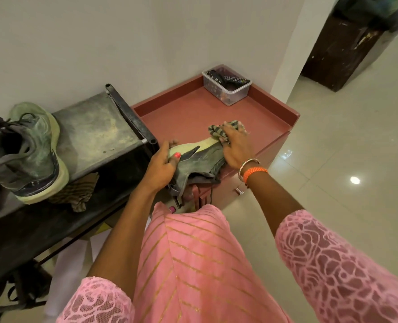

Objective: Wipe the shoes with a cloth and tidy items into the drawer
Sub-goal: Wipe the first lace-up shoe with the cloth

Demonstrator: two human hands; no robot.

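Observation:
A grey-green shoe [202, 159] with a pale sole lies on its side at the front edge of the pink cabinet top [184, 113]. My left hand [162, 165] grips its heel end. My right hand [236, 145] presses a striped cloth [219, 131] against the shoe's toe. The matching shoe [25, 155] stands upright on the dark metal rack [90, 129] at the left, with a second striped cloth [79, 192] lying beside it.
A clear plastic box [227, 88] with remotes and small items sits at the back of the cabinet top near the wall corner. A drawer handle [238, 191] shows on the cabinet front. Glossy tiled floor [345, 159] extends to the right, with a dark wooden stand [342, 50] beyond.

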